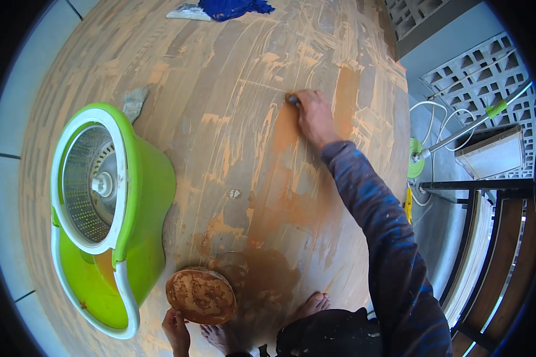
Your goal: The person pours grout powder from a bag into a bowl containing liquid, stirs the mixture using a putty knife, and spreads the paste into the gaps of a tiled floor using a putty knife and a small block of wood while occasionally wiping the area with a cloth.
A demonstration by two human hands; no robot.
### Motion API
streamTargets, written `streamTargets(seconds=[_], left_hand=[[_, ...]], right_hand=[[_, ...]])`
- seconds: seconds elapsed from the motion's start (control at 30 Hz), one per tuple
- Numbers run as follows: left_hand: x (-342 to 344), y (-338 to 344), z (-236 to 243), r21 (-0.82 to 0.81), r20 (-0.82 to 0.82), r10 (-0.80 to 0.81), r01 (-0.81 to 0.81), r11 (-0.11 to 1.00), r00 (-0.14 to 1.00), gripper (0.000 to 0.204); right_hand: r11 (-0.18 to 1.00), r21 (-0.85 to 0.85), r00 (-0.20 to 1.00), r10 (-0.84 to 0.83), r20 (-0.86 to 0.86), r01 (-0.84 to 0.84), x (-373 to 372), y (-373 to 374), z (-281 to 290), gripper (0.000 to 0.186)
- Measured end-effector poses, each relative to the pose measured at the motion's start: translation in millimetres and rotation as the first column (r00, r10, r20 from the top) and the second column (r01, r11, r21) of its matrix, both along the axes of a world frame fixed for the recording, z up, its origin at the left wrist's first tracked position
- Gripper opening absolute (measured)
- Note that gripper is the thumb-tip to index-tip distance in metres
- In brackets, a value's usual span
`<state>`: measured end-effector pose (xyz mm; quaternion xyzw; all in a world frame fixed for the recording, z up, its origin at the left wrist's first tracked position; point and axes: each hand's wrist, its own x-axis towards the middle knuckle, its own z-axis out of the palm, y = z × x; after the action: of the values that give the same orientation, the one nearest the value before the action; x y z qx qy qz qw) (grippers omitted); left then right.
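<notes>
My right hand (317, 119) is closed on a small object at the floor, mostly hidden by the fingers; only a dark bluish tip shows. It presses at the far end of a wet, orange-brown streak (284, 134) on the wood-plank floor. Low in the picture, my left hand (176, 334) pinches the rim of a round, shallow container (201, 296), tilted so that its brown, patchy inside shows. A darker wet patch (262, 271) spreads on the floor beside that container.
A green mop bucket (152, 196) with a metal spin basket (89, 178) stands at the left. A brush (135, 102) lies behind it. Far off are a blue cloth (232, 7) and a white flat item (189, 12). Right: a mop (458, 138), a wooden bench (497, 256).
</notes>
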<state>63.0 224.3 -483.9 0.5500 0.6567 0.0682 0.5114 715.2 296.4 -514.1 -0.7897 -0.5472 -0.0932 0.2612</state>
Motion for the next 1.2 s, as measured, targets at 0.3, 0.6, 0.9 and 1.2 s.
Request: streamTargets(seconds=[0.3, 0.6, 0.9, 1.2], left_hand=[[0.1, -4.1, 11.0, 0.013, -0.066, 0.070, -0.069, 0.998, 0.995, 0.028], [12.2, -5.9, 5.1, 0.000, -0.025, 0.095, -0.095, 0.996, 0.995, 0.029], [25.5, -0.3, 10.2, 0.020, -0.048, 0.073, -0.072, 0.997, 0.996, 0.027], [17.6, -21.2, 0.0, 0.071, 0.020, 0.175, -0.176, 0.982, 0.984, 0.030]], right_hand=[[0.966, -0.024, 0.894, 0.229, -0.386, -0.257, -94.0, -46.2, 19.9, 0.032], [0.998, -0.061, 0.993, -0.009, 0.119, 0.016, 9.9, 13.8, -9.2, 0.028], [0.990, 0.075, 0.992, -0.121, 0.032, 0.119, 84.2, 52.2, 14.8, 0.022], [0.968, -0.159, 0.980, 0.200, 0.021, -0.194, 15.3, 1.1, -1.1, 0.025]])
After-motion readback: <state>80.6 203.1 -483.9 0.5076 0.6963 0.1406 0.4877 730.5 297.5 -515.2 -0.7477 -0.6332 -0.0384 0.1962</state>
